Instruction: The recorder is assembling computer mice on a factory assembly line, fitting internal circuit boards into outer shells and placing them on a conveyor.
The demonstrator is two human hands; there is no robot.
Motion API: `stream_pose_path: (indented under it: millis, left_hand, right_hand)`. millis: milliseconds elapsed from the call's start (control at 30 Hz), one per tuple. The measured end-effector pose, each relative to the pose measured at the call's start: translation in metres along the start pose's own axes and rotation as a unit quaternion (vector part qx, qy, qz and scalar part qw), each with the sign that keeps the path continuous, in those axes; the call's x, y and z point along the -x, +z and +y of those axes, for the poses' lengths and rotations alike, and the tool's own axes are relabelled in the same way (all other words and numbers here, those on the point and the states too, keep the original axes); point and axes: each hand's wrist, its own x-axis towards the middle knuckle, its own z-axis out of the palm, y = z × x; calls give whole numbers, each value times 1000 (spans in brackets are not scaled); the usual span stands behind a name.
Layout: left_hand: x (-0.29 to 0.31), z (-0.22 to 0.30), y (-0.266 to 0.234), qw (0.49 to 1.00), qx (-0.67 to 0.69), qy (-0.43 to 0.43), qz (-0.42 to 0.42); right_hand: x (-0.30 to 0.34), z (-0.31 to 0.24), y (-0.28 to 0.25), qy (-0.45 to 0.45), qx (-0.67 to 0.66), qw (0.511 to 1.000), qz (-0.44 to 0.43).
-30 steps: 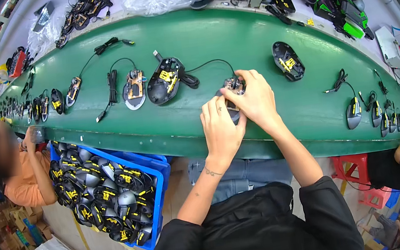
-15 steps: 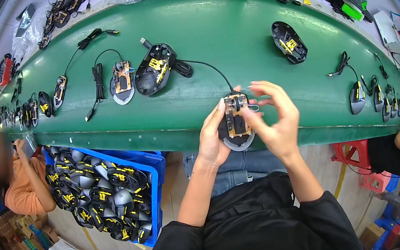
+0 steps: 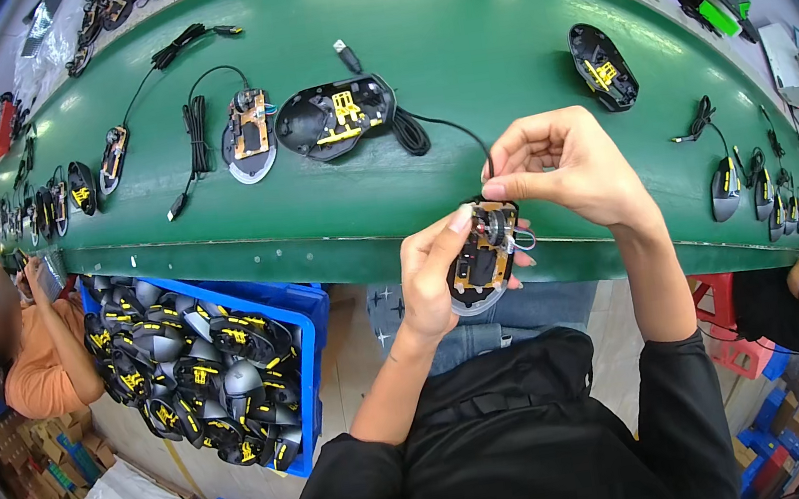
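Observation:
My left hand (image 3: 427, 284) grips an opened computer mouse base (image 3: 479, 267) by its side, over the near edge of the green belt. Its tan circuit board and scroll wheel face up, and small thin wires (image 3: 523, 236) loop out on the right. At the mouse's front end, my right hand (image 3: 570, 166) pinches the black cable (image 3: 449, 126) between thumb and fingers. That cable runs back to a coil beside a black mouse top shell (image 3: 337, 116), which lies inside-up with yellow parts showing. Another mouse base with a bare board (image 3: 249, 136) lies left of the shell.
Another upturned shell (image 3: 604, 67) lies on the green belt (image 3: 471, 28) at right. Several mice, including a grey one (image 3: 725, 191), line its right end. A blue crate (image 3: 309, 393) full of shells stands at lower left. Co-workers sit at both sides, near red stools (image 3: 715, 304).
My right hand has moved from the board's side wires to the cable at the mouse's front. The mouse base has come nearer and tilted. The shell on the belt has turned and shifted right.

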Motion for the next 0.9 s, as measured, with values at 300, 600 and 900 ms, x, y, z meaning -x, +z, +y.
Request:
stream_pose_path:
  millis: [300, 600, 900]
  left_hand:
    - [-7, -12, 1, 999, 29, 19, 24]
    - [-13, -21, -6, 999, 39, 5, 2]
    - [-12, -28, -2, 997, 18, 58, 43]
  right_hand:
    - [5, 48, 21, -61, -154, 976, 140]
    - [5, 42, 5, -16, -51, 996, 71]
    - [45, 71, 50, -36, -144, 942, 300]
